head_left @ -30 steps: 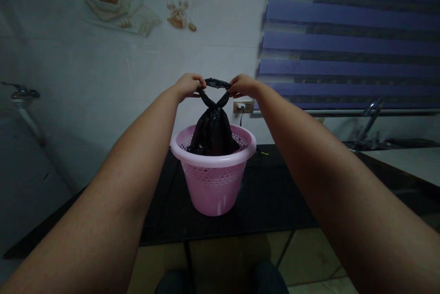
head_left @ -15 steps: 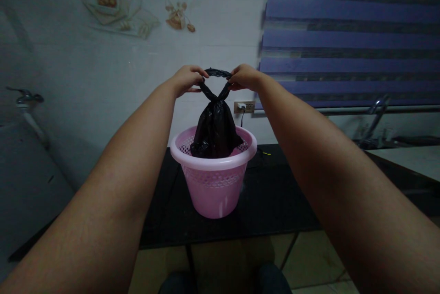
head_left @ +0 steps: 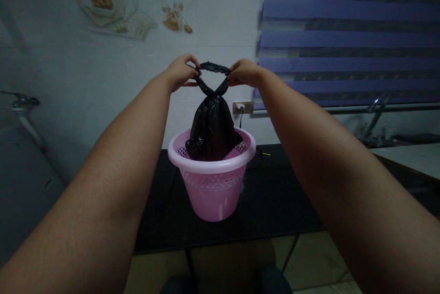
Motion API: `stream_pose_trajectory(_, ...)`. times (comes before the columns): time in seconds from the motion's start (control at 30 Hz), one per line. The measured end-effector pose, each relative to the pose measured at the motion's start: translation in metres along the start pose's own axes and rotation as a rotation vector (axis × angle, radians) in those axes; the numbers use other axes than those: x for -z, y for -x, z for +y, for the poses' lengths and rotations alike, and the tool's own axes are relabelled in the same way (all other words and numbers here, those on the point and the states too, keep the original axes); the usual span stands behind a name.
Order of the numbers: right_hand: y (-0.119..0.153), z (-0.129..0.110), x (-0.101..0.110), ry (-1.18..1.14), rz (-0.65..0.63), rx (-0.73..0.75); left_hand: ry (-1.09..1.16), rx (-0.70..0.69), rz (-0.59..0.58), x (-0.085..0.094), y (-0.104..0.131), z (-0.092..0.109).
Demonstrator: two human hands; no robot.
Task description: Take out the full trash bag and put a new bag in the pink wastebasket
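Observation:
A black plastic bag (head_left: 213,124) stands upright inside a pink basket (head_left: 215,193) with a perforated upper wall. The top of the bag forms a twisted loop above the basket. My left hand (head_left: 184,72) pinches the left side of this loop, and my right hand (head_left: 243,73) pinches its right side. The loop is stretched between the two hands, its ends meeting just above the full part of the bag. The bottom of the bag is hidden by the basket's wall.
The basket stands on a black countertop (head_left: 275,198). Behind it, a plug sits in a wall socket (head_left: 243,108). Taps are at the far left (head_left: 21,101) and right (head_left: 376,117). A purple striped blind (head_left: 350,37) covers the right side.
My left hand has risen and moved left, and my right hand has risen slightly. The bag's loop is higher and a little wider. The whole view has shifted slightly.

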State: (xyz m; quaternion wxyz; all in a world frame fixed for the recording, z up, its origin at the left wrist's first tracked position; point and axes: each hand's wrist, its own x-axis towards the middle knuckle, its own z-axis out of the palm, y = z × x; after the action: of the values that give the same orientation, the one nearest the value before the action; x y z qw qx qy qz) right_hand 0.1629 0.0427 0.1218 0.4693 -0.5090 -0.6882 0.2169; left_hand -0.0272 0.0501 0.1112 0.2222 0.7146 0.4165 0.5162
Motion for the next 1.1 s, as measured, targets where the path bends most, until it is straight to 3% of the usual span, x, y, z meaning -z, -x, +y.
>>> stream_pose_trajectory(0.5,-0.017,-0.003,0.012,-0.031,-0.056,0.110,0.126,-0.037,0.110,0.002,0.002,0.014)
stream_pose_trajectory(0.93,-0.001,-0.021,0.015,0.041,-0.008,0.085,0.105,-0.071,0.159,0.005,-0.002,0.025)
stream_pose_trajectory(1.1,-0.007,-0.022,0.020,0.048,-0.016,0.120,0.075,-0.084,0.171,0.006,-0.006,0.030)
